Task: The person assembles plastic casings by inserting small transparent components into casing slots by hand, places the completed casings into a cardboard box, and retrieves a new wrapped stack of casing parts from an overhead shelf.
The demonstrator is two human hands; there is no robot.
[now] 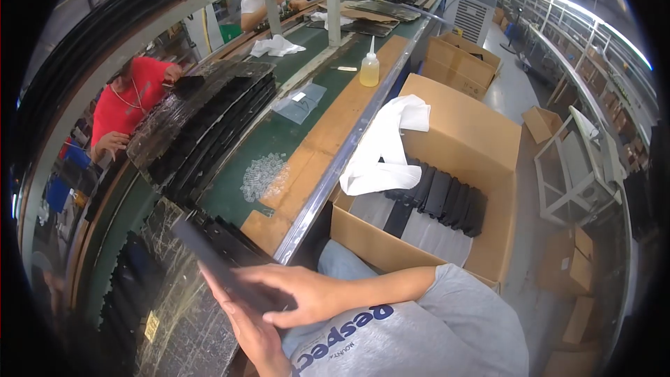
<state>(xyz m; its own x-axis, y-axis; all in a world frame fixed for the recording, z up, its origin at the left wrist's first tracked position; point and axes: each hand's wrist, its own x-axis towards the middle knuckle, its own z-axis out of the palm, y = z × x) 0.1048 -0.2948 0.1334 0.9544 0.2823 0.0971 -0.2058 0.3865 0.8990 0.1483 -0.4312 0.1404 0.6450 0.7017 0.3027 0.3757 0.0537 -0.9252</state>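
A long dark flat piece [216,257] is held between my two hands, tilted up toward the left and somewhat blurred. My left hand [244,324] supports it from below and the left side, fingers along its edge. Across its lower end lies my right hand [300,293], thumb and fingers pressed on the piece. Beneath and left of my hands is a scratched dark board [185,300]. Black parts [223,237] lie just behind the piece. A pile of small clear pieces [264,176] rests on the green work surface [227,192].
An open cardboard box [499,202] at the right holds rows of black parts [447,199], with a white cloth [384,150] over its edge. A squeeze bottle [370,70] stands on the bench. Across it, a person in red [125,108] is beside stacked boards [209,112].
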